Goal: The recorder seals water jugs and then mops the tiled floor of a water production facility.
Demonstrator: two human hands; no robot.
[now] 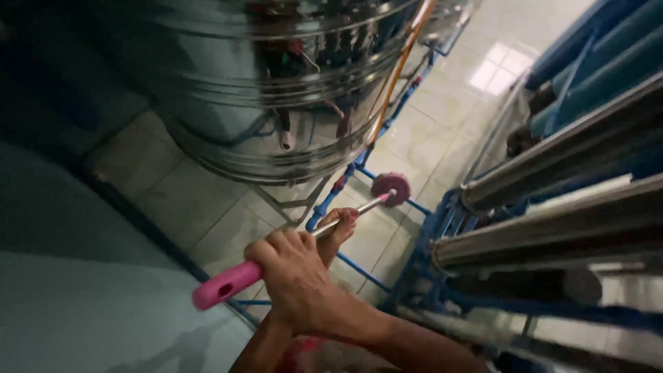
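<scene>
My right hand [297, 276] is closed around a mop's handle, where the pink grip [224, 284] meets the metal pole [359, 207]. My left hand [338, 231] lies mostly hidden under the right one. Its fingers show a little farther along the pole and rest on it. The pole slants away to a round pink mop head [391, 186], which sits on the pale tiled floor [442, 131] next to a blue pipe frame.
A large shiny steel tank [276, 90] on a stand fills the upper left. Blue pipes [331, 197] run along the floor beneath it. At the right, a blue rack [428, 242] carries long steel and blue cylinders [552, 152]. A dark wall edge fills the left.
</scene>
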